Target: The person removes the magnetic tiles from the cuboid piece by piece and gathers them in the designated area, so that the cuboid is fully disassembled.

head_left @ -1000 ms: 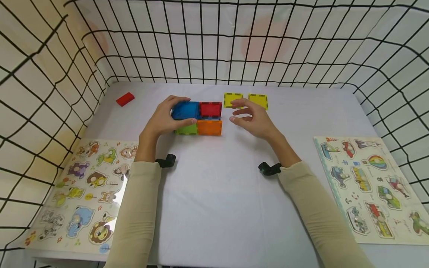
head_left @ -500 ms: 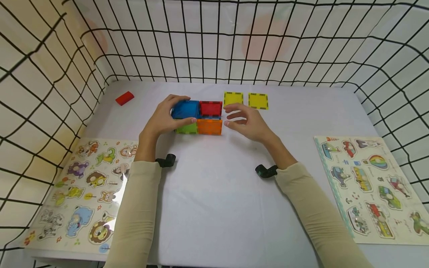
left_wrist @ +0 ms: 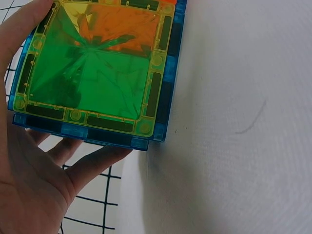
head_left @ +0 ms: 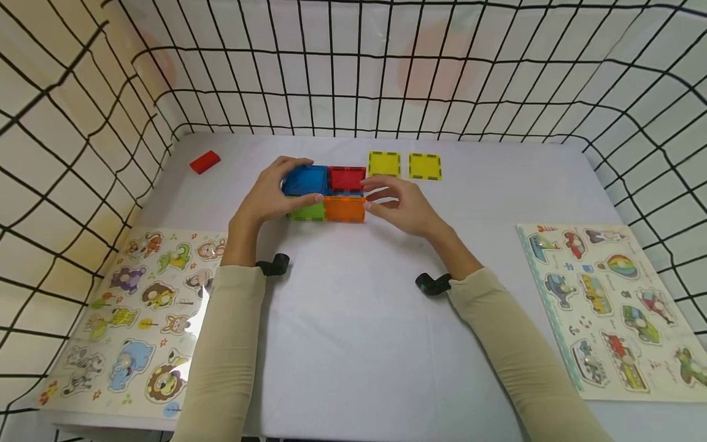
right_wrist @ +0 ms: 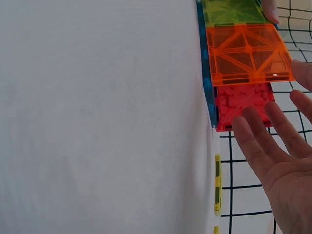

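Observation:
A low box of translucent magnetic tiles stands mid-table: blue tile (head_left: 305, 180) on top at left, red tile (head_left: 347, 179) at the back right, green tile (head_left: 309, 213) and orange tile (head_left: 345, 210) along the front. My left hand (head_left: 270, 193) grips its left end, thumb on the front top edge, fingers behind; the left wrist view shows the green tile (left_wrist: 112, 87) close up. Beside the right end, my right hand (head_left: 405, 205) has spread, loosely bent fingers. In the right wrist view its thumb is right at the orange tile (right_wrist: 248, 51), with fingers (right_wrist: 253, 146) near the red tile (right_wrist: 243, 100).
Two yellow tiles (head_left: 424, 166) lie flat behind the right hand. A red block (head_left: 205, 162) lies at the back left. An animal puzzle board (head_left: 190, 239) is at left, a vehicle puzzle board (head_left: 660, 393) at right. Black wire mesh (head_left: 359, 95) surrounds the table.
My right hand has moved left and slightly toward me, from in front of the yellow tiles to the box's right end. The left hand keeps its grip in place.

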`<state>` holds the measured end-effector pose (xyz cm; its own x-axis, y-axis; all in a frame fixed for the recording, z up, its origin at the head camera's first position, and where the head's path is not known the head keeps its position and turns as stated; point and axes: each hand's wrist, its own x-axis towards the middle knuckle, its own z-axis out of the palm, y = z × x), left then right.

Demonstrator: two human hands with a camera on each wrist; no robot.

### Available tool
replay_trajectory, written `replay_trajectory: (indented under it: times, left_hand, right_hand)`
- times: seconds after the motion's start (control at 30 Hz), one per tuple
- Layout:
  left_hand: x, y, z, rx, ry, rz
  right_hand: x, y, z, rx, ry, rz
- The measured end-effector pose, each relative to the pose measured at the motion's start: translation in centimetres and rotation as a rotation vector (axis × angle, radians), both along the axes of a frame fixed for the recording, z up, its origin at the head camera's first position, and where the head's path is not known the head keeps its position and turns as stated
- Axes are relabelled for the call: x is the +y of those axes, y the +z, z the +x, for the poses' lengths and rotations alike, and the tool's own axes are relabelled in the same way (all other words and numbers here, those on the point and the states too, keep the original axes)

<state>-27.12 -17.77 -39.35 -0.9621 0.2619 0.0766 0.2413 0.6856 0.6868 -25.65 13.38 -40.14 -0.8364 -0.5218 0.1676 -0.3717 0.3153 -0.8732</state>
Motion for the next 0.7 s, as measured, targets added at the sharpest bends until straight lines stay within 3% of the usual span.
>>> replay_trajectory:
  times: [0.7]
  left_hand:
    - [-0.1, 0.0, 0.1, 0.011, -0.015, 0.01]
  right_hand:
    - [-2.2, -0.7, -0.4, 0.046, 0.084, 0.044]
